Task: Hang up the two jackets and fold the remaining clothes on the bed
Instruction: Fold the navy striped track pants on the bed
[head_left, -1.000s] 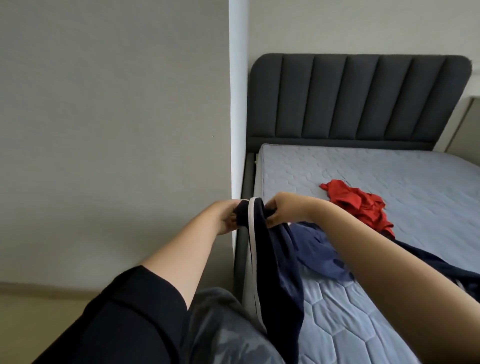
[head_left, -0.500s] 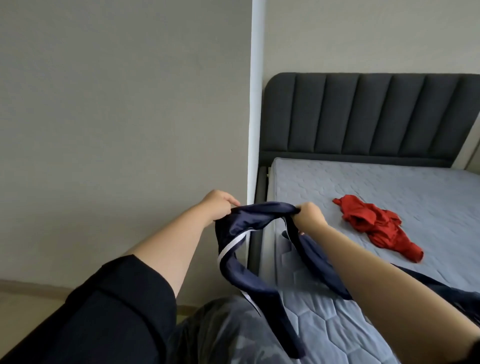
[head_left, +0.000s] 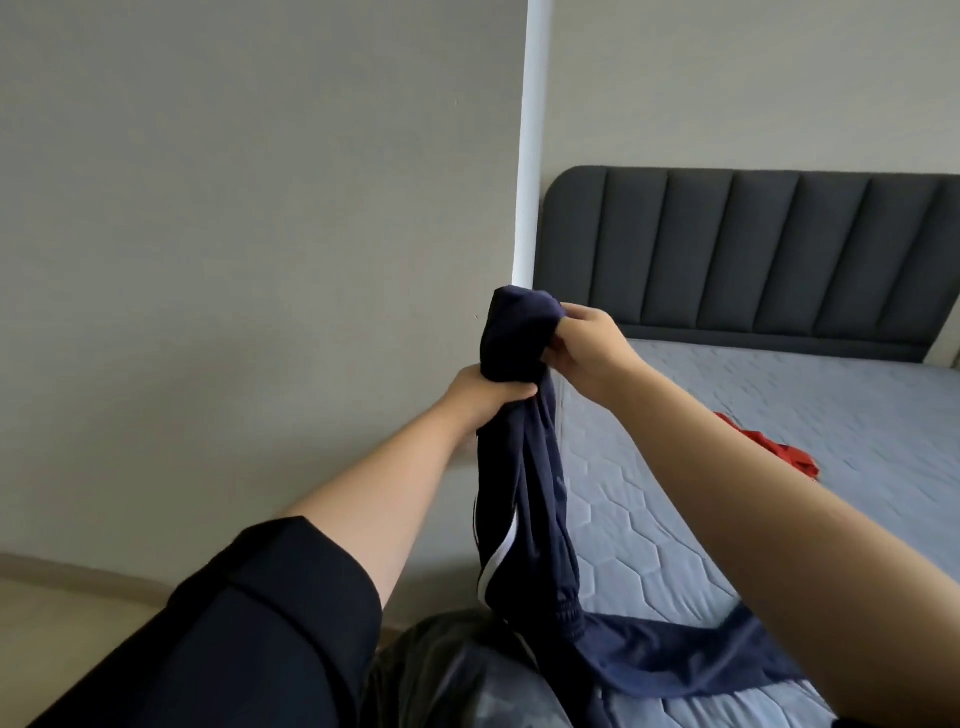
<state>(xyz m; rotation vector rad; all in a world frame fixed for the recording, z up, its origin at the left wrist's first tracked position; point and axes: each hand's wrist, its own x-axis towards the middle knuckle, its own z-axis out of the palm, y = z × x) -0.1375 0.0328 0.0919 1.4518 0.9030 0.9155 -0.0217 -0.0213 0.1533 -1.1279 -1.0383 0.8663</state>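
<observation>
Navy garment (head_left: 524, 499), white-striped: held raised at the bed's near left edge, tail trailing on the mattress (head_left: 727, 415). Left hand (head_left: 480, 392): closed round the bunched middle. Right hand (head_left: 584, 345): pinching the top end. Red garment (head_left: 779, 452): far right, loose on the mattress. Risk: the slick bunch may slip and unravel, since only a small part is gripped.
</observation>
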